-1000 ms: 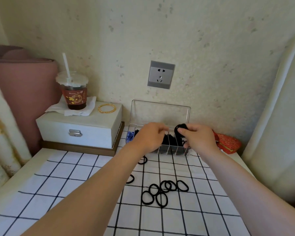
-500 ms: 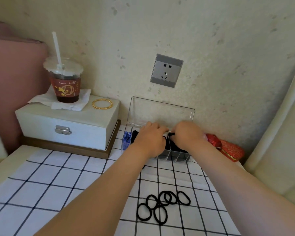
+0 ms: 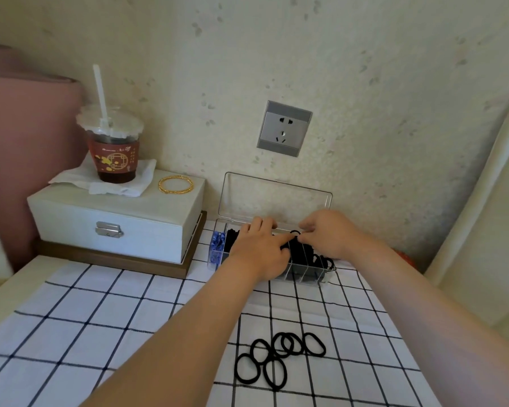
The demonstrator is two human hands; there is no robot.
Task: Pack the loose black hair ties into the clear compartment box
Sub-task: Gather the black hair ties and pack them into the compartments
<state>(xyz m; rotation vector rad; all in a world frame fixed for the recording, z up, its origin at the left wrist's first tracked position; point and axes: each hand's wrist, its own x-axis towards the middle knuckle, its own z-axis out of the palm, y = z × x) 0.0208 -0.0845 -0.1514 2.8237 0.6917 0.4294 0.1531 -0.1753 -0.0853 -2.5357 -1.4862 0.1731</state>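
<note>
1. box (image 3: 304, 274): clear, at the far end of the table (image 3: 100, 318), lid (image 3: 276, 195) stood open against the wall, likely to give both hands room.
2. packed ties (image 3: 232, 239): fill several compartments.
3. right hand (image 3: 326, 233): pinches one tie (image 3: 295, 232) over a middle compartment, apparently to feed it in.
4. left hand (image 3: 262, 248): fingers extended onto the contents, probably pressing them down.
5. loose ties (image 3: 279, 356): six, clustered on the table, well apart from the box, unpacked.

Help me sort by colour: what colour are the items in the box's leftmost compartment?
Those items are blue, best seen in the head view.
</note>
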